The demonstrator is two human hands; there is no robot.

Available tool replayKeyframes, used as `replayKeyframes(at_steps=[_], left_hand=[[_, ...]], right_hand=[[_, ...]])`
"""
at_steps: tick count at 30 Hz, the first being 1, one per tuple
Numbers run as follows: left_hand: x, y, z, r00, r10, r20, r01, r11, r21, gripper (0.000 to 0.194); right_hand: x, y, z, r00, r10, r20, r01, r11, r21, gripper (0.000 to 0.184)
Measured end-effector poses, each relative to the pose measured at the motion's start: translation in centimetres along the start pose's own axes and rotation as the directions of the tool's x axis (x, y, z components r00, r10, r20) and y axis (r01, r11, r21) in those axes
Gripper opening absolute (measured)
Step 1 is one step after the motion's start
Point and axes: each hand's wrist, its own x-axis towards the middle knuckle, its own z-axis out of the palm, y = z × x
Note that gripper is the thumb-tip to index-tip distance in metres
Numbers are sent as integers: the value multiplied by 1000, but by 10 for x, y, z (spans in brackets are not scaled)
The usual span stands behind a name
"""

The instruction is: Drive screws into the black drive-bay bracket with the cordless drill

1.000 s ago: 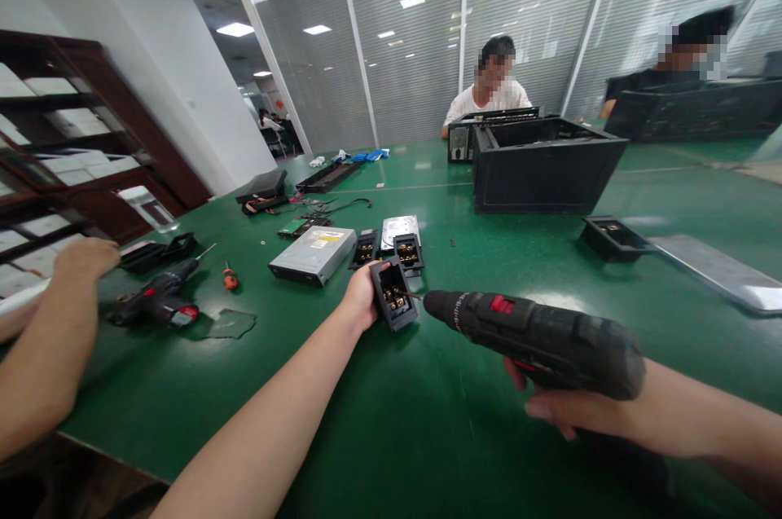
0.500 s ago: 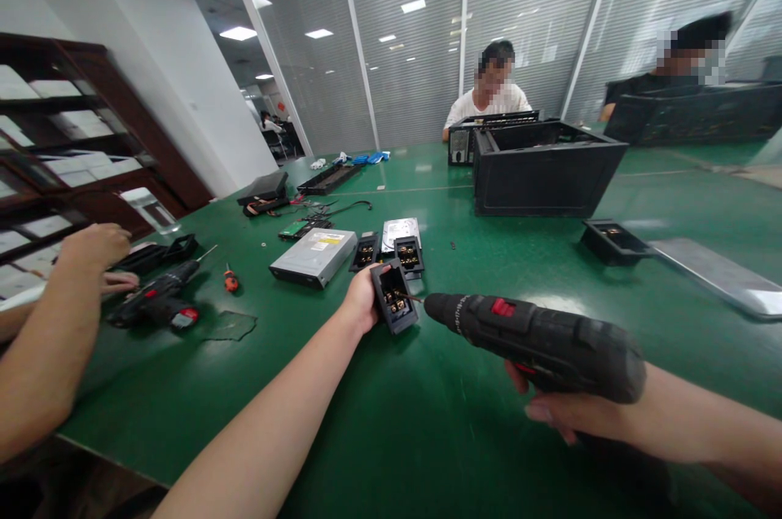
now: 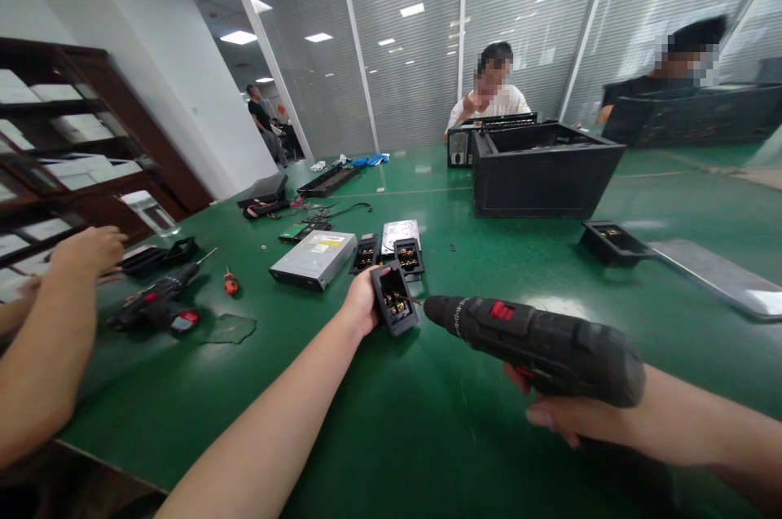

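- The box (image 3: 401,327) is to the right of the drive (image 3: 314,258) and nearer you, tilted, with its mouth facing up toward you. Whether its underside touches the counter (image 3: 464,437) you cannot tell from here.
- Expect it to be light and stiff – it looks like hard moulded plastic, smooth enough to twist if you pinch it loosely.
- The brass parts (image 3: 397,306) inside look like the bits to spare; the outer walls should take a firm squeeze well.
- Best hold: the long side wall, low and away from the mouth, so that your skin stays clear of the bit (image 3: 411,298).
- Your left hand (image 3: 362,301) is grasping the box: the palm lies along its left wall, the fingers curl over the upper end and behind, and most fingertips are hidden.
- Your right hand (image 3: 595,419) is clenched on the drill (image 3: 538,348), which is farther right of the drive than the box. The handle is largely hidden under the body.
- The drill should be the heavy one and likely nose-heavy – keep your wrist straight behind it.
- The bit crosses the box's right rim into the mouth, opposite your left fingers. Whether its tip touches brass you cannot tell.
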Motion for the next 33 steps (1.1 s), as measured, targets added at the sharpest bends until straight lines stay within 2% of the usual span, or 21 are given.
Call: replayKeyframes(at_steps=[17, 25, 33], left_hand=[[1, 0, -1, 1000, 22, -19, -22, 1000, 1, 14], [-3, 2, 3, 1000, -22, -7, 22, 1000, 3, 16], [3, 0, -2, 1000, -2, 3, 2, 1000, -3, 16]], right_hand=[[2, 5, 0, 1000, -26, -15, 27, 998, 55, 26], [-1, -7, -1, 1000, 21, -16, -20, 998, 66, 27], [0, -4, 0, 1000, 8, -1, -8, 996, 92, 26]])
